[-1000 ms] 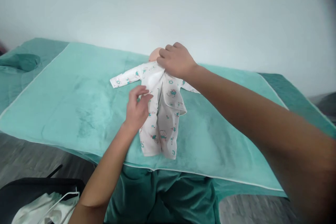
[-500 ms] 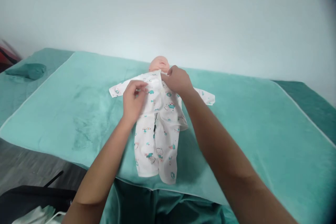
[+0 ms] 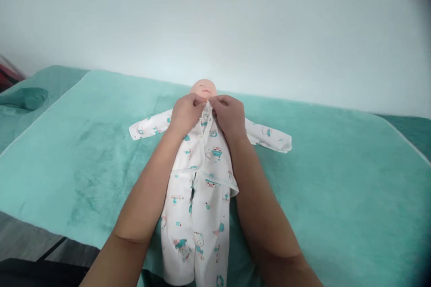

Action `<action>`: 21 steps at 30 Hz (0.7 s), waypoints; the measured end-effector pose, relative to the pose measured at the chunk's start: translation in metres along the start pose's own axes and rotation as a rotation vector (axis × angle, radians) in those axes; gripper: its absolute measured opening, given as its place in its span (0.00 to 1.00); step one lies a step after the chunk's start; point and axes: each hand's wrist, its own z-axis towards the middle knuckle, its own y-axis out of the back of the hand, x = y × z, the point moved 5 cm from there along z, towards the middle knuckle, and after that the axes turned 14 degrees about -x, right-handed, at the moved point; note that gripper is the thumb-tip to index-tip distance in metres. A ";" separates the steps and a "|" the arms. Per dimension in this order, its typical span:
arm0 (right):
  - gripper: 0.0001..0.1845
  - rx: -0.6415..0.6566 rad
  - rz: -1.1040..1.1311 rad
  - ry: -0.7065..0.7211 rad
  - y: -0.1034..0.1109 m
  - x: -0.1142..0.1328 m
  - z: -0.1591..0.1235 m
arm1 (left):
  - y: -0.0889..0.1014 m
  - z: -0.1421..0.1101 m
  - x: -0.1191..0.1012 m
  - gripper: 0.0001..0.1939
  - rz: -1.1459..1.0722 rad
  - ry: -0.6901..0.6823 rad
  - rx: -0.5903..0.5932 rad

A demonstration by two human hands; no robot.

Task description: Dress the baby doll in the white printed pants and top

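A baby doll (image 3: pixel 204 87) lies on its back on a teal towel (image 3: pixel 319 166), dressed in a white printed sleepsuit (image 3: pixel 202 197) with both sleeves spread out sideways. My left hand (image 3: pixel 186 112) and my right hand (image 3: pixel 227 114) meet at the doll's neck, just under the chin. Each hand pinches one side of the sleepsuit's collar opening, fingers closed on the fabric. The suit's front flap lies loose over the belly.
The towel covers a table draped in darker teal cloth (image 3: pixel 60 76). A folded dark teal cloth (image 3: pixel 25 98) lies at the far left. A pale wall stands behind. A dark object (image 3: pixel 30 273) shows at the bottom left corner.
Both hands moved up from the suit's chest to the collar under the doll's chin and closed on it. The view came closer; the doll's face and right sleeve are uncovered.
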 end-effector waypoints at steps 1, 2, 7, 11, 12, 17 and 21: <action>0.07 0.013 -0.010 0.014 -0.001 0.001 -0.001 | 0.001 0.000 0.001 0.04 -0.037 0.015 -0.024; 0.07 0.026 -0.004 0.014 -0.002 0.001 -0.002 | 0.003 0.000 0.002 0.04 -0.078 0.030 -0.045; 0.10 0.094 0.141 -0.094 -0.004 -0.010 -0.003 | 0.002 0.000 0.003 0.04 -0.260 0.110 -0.067; 0.11 0.145 0.208 -0.089 -0.006 -0.016 -0.001 | -0.001 -0.002 0.006 0.04 -0.346 0.167 -0.031; 0.11 0.147 0.216 -0.083 -0.006 -0.017 -0.001 | -0.001 -0.002 0.007 0.04 -0.357 0.178 -0.019; 0.10 0.161 0.213 -0.061 -0.003 -0.013 -0.003 | -0.002 -0.002 0.010 0.05 -0.398 0.225 0.009; 0.13 0.207 0.164 -0.067 -0.002 -0.009 -0.005 | -0.003 -0.002 0.011 0.06 -0.463 0.276 0.012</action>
